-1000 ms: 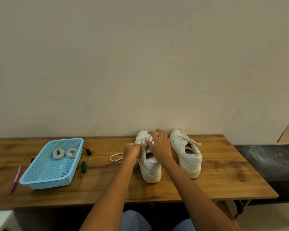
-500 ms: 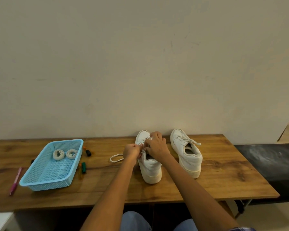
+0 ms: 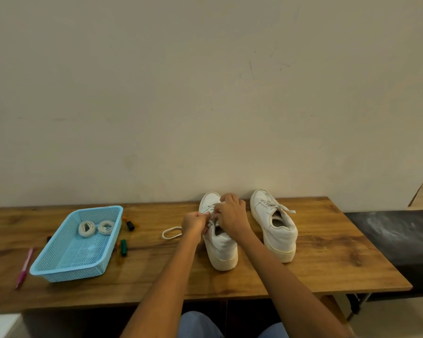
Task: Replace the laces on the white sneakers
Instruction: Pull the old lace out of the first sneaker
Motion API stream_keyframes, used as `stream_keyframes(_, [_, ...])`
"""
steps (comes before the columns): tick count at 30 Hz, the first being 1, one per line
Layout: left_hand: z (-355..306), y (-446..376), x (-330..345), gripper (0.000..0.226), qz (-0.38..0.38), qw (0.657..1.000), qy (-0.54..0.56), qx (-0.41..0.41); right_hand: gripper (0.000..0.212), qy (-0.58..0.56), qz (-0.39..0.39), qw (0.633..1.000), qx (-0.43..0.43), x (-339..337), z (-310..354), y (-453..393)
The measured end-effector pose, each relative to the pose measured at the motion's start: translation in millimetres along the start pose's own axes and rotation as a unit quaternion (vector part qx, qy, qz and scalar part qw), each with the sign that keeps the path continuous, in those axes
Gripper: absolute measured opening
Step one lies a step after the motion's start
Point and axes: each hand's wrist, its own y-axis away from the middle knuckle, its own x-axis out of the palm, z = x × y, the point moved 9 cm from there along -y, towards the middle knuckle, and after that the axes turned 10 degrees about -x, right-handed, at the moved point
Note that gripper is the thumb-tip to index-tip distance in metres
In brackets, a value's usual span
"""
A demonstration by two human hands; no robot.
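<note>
Sneakers, both white, stand side by side on the wooden tabletop (image 3: 327,264) near the wall, heels toward the person. The left sneaker (image 3: 221,250) is the one being worked on; the right sneaker (image 3: 276,230) stands just beside it, apart from the hands, its lace threaded with loose ends hanging over the collar.

The left hand (image 3: 194,224) is curled and pinches the old lace (image 3: 171,232) at the near eyelets on the left side of the left sneaker; a free loop of that lace lies on the tabletop to the left of the hand. The right hand (image 3: 231,215) is curled over the tongue and eyelet area of the same sneaker, fingers bent onto the lacing; exactly what the fingertips hold is hidden. The two hands are nearly touching.

A light blue basket (image 3: 59,269) sits well to the left on the tabletop and holds two coiled laces (image 3: 95,228) at its far end. A pink pen (image 3: 25,267) lies to the left of the basket. Between the basket and the sneakers lie a green-capped marker (image 3: 123,247) and a black-capped marker (image 3: 130,224).
</note>
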Motion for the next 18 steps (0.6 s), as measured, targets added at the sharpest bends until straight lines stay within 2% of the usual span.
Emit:
stream_keyframes(3, [-2.0,1.3,-0.4,0.019,0.000,1.000,-0.008,0.004,0.014,0.043,-0.085,0.992,0.081,-19.4,-7.9,8.2])
stream_keyframes(6, [-1.3,1.1,-0.7,0.020,0.001,1.000,-0.007,0.001,0.024,0.017,-0.133,0.986,0.099,-23.4,-14.1,14.2])
stream_keyframes(7, [-1.1,1.5,-0.7,0.020,0.000,1.000,-0.006,-0.001,0.026,0.005,-0.120,0.990,0.077,-20.0,-11.2,12.3])
stream_keyframes(11, [-1.0,1.5,-1.4,0.024,-0.003,1.000,-0.006,-0.001,0.028,-0.043,0.020,0.999,-0.001,4.5,1.5,2.5])
stream_keyframes(13, [-0.1,0.7,-1.2,0.023,-0.004,1.000,-0.007,0.000,0.028,-0.060,0.026,0.998,0.004,6.3,0.4,2.5])
stream_keyframes(15, [0.5,0.2,0.4,0.021,0.000,1.000,-0.004,-0.001,0.024,-0.042,-0.035,0.998,0.030,-1.9,-5.0,6.0])
stream_keyframes(18, [-1.2,0.0,0.3,0.019,-0.003,1.000,0.002,0.004,0.003,0.016,-0.160,0.980,0.114,-28.6,-14.9,19.7])
